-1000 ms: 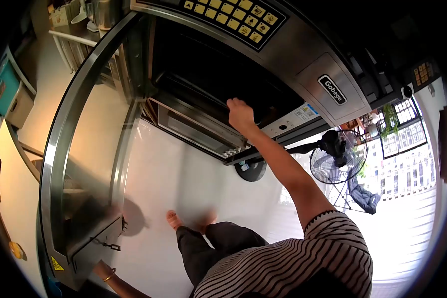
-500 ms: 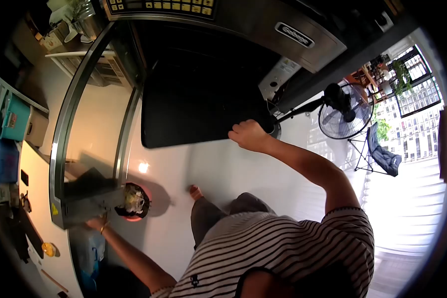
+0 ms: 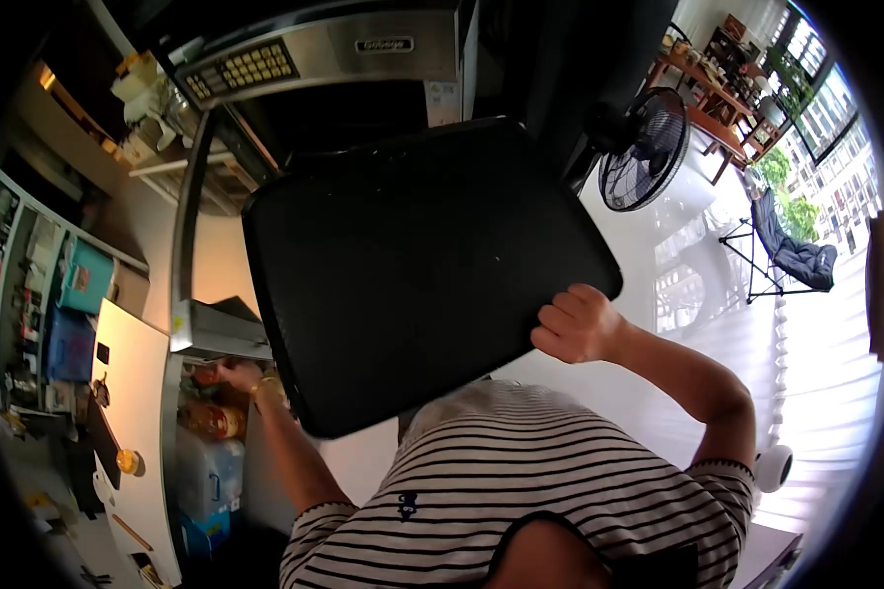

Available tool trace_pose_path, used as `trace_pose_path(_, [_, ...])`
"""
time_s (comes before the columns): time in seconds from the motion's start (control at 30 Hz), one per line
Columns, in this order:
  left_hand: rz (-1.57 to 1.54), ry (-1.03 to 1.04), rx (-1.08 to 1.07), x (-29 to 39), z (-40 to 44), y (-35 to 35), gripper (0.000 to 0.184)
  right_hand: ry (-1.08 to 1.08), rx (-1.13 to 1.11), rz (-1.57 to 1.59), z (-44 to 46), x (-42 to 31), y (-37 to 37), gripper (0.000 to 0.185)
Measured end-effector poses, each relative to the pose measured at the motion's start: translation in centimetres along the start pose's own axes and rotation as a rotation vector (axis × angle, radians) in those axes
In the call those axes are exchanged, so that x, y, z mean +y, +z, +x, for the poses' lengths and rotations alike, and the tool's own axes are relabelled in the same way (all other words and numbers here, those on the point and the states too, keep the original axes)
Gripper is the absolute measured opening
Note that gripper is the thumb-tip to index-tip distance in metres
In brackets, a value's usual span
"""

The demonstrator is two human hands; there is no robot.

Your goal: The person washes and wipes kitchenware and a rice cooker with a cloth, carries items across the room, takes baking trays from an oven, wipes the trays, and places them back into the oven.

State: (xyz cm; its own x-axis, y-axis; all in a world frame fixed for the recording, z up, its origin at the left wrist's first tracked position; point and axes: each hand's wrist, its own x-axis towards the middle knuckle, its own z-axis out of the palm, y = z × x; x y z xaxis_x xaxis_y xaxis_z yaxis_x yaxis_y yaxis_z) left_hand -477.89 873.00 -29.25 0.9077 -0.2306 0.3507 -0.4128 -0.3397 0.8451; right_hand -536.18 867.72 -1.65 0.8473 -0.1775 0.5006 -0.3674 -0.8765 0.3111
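A large black tray (image 3: pixel 422 275) spans the middle of the head view, tilted, in front of the steel oven (image 3: pixel 363 49). My right hand (image 3: pixel 578 324) grips the tray's near right edge, its fingers curled over the rim. At the lower left, my left hand (image 3: pixel 241 375) is beside the end of the open oven door (image 3: pixel 224 332); its fingers are too small and shaded to show whether they hold anything. The tray hides part of the oven's opening and of the door.
A black fan (image 3: pixel 643 147) stands at the right, with a folding chair (image 3: pixel 796 250) beyond it. To the left are a pale counter (image 3: pixel 133 412) and shelves with a teal bin (image 3: pixel 86 275). Bottles and a plastic container (image 3: pixel 209 476) sit below the counter.
The black tray has come out of the oven towards me, in my right hand. The view has turned, and the oven now appears farther off. My left hand has stayed near the door's end.
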Motion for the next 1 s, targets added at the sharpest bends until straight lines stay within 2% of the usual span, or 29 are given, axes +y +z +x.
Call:
trace_pose_path(0.03, [0.063,0.083,0.004,1.1,-2.1,-0.2,0.032,-0.002,0.057,-0.025,-0.3,0.0,-1.3,0.024])
trace_pose_path(0.1, [-0.012,0.163,-0.073,5.2,-6.6,-1.1,0.034,-0.031,0.073,-0.084,-0.1,0.2,-4.1,0.025])
trace_pose_path(0.2, [-0.392,0.057,-0.349,12.4,-12.5,-3.6,0.036,-0.108,0.118,-0.135,1.1,0.8,-6.4,0.028])
trace_pose_path(0.33, [-0.818,-0.041,-0.665,18.9,-15.7,-7.1,0.038,-0.208,0.18,-0.132,5.0,2.1,-5.4,0.028])
trace_pose_path(0.43, [-1.083,-0.086,-0.848,21.2,-15.1,-8.7,0.04,-0.296,0.231,-0.118,9.3,2.5,-3.2,0.027])
trace_pose_path(0.53, [-1.265,-0.073,-0.94,21.6,-12.7,-9.2,0.042,-0.346,0.237,-0.047,14.5,2.0,0.3,0.026])
trace_pose_path(0.73, [-1.326,0.186,-0.94,19.0,-4.8,-8.5,0.046,-0.474,0.139,0.056,26.2,-1.3,11.3,0.015])
trace_pose_path(0.77, [-1.396,0.126,-0.927,19.0,-3.4,-8.3,0.047,-0.455,0.157,0.17,28.3,-2.2,13.6,0.015])
trace_pose_path(0.8, [-1.646,-0.196,-0.937,20.6,-2.1,-9.2,0.046,-0.431,0.168,0.281,30.3,-2.9,15.7,0.016])
trace_pose_path(0.83, [-1.553,-0.447,-0.776,20.7,-0.5,-9.4,0.044,-0.433,0.101,0.249,32.0,-3.7,17.5,0.011])
trace_pose_path(0.93, [-1.425,-0.507,-0.809,19.1,6.8,-8.7,0.043,-0.426,0.12,0.332,38.0,-4.7,22.0,0.01])
trace_pose_path(1.0, [-1.459,-0.526,-0.813,15.2,11.1,-6.9,0.045,-0.441,0.056,0.436,40.4,-3.4,23.3,0.011])
